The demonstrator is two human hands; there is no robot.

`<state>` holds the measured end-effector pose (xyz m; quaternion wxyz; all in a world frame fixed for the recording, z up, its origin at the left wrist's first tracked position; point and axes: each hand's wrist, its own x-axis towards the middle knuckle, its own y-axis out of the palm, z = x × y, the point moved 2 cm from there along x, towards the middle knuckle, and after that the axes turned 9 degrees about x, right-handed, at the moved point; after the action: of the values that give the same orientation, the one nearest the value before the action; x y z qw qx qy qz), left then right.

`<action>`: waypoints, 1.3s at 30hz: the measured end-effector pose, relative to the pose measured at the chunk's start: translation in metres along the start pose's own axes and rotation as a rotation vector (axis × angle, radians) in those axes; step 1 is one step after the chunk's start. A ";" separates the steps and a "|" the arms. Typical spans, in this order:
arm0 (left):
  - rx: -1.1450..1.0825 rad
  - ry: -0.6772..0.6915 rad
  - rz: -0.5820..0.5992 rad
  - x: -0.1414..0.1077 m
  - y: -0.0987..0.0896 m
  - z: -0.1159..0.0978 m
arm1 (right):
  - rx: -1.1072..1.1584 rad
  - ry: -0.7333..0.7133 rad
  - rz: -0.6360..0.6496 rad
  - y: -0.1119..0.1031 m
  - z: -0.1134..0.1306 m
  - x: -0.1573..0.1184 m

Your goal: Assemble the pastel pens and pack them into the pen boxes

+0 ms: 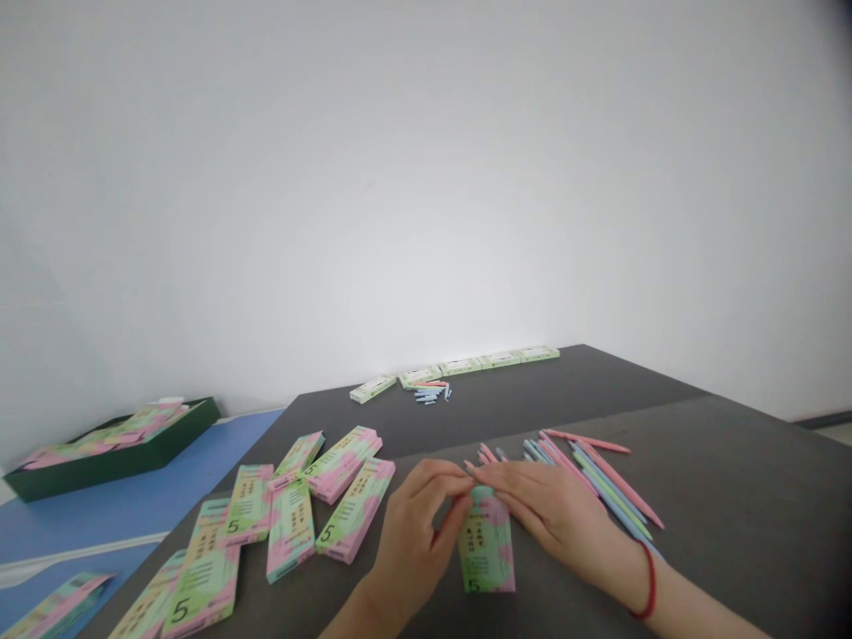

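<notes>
A small flat pink-and-green printed box [487,550], marked 5, lies on the dark table in front of me. At its far end, the bent fingers and thumb of my left hand [422,515] close on the upper left corner. My right hand [556,506], fingers together, presses against the same end from the right; its thumb is mostly hidden. The end of the box is partly covered by my fingertips. Just beyond them, pink pen tips [485,453] show. Beside and under my right forearm lie several pink, blue and green pens [612,484].
Several similar boxes [356,510] lie in a loose pile at left. A dark green tray [99,470] with more boxes stands on a blue surface [133,506]. Along the table's far edge, pale green boxes [459,366] sit in a row behind small blue and pink pieces [429,392].
</notes>
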<state>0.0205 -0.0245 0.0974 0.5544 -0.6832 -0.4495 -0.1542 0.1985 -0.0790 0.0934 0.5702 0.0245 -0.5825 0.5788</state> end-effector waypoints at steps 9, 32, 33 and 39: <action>0.001 0.099 0.014 -0.009 0.007 0.010 | -0.064 -0.096 0.029 0.011 -0.011 -0.017; 0.257 -0.735 0.298 -0.007 -0.038 0.118 | 0.628 0.792 0.210 0.090 -0.039 -0.040; 0.319 -0.756 0.322 -0.008 -0.049 0.128 | 0.616 0.780 0.218 0.091 -0.039 -0.041; 0.560 -0.773 0.492 -0.026 -0.065 0.145 | 0.566 0.725 0.228 0.088 -0.035 -0.038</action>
<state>-0.0865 0.0932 0.0705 0.5293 -0.6013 -0.4713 0.3691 0.1735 -0.0496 -0.0016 0.6405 -0.0890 -0.1642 0.7449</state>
